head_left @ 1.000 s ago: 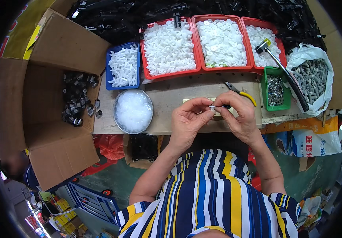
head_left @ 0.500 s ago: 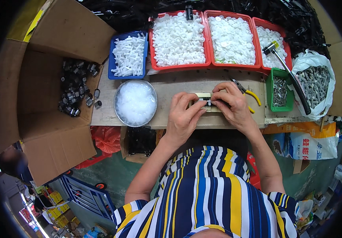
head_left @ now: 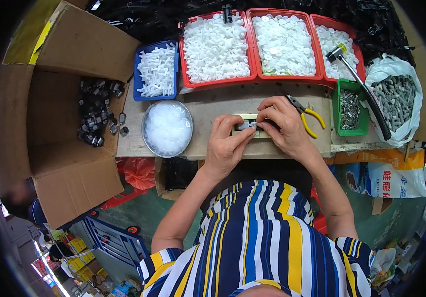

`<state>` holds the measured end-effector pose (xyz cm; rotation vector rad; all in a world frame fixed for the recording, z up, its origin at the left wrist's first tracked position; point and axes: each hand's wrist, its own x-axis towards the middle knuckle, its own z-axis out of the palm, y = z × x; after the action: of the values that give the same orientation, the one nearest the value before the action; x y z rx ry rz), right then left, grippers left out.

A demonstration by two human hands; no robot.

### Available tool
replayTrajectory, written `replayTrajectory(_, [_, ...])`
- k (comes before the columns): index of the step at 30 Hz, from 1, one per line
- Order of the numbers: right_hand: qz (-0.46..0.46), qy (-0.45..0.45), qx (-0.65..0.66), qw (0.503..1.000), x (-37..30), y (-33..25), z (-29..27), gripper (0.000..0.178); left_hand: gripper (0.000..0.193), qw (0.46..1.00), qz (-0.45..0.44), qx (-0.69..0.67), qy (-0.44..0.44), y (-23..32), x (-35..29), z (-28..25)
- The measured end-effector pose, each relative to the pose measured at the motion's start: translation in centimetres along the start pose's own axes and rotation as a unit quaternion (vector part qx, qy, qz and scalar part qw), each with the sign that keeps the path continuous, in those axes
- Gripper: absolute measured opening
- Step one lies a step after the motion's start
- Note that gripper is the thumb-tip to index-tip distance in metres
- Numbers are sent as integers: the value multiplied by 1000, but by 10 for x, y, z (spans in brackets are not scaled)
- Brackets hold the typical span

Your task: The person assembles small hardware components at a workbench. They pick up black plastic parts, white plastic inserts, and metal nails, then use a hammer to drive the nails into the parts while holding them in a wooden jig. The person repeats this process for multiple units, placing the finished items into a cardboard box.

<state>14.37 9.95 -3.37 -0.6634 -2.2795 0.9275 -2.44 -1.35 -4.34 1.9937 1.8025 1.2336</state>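
My left hand [head_left: 227, 143] and my right hand [head_left: 283, 126] meet over a small flat block [head_left: 245, 119] on the wooden board [head_left: 208, 111]. Between the fingertips of both hands sits a small grey and black part [head_left: 250, 125]. The left thumb and forefinger pinch its left end, the right fingers cover its right end. Much of the part is hidden by the fingers. Yellow-handled pliers [head_left: 308, 116] lie just right of my right hand.
A round metal bowl of white bits [head_left: 167, 128] stands left of my hands. Behind are a blue tray [head_left: 156, 70] and three red trays [head_left: 216, 47] of white plastic parts, a hammer [head_left: 359, 81], a green bin of nails [head_left: 350, 109], a bag of grey plugs [head_left: 396, 96]. An open cardboard box [head_left: 49, 123] holds dark assembled parts [head_left: 96, 111].
Both hands have moved down from above the board to the block, still holding the small part together. The view has shifted slightly toward the trays.
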Motion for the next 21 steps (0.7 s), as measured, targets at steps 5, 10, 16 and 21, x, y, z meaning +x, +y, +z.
replayTrajectory(5, [14,19,-24,999,-4,-7,-19,14,25,999,32,22,-17,-2,4,-2])
replayTrajectory(10, [91,145,-127,977,-29,-1,-89,11,21,999,20,-7,-34,3,18,-10])
replayTrajectory(16, [239,127,-265,925,-71,38,-132,11,17,997,74,3,13,-1,80,-7])
replayTrajectory(21, [252,92,-256,929,-72,44,-132,10,13,988,113,106,13,-17,139,21])
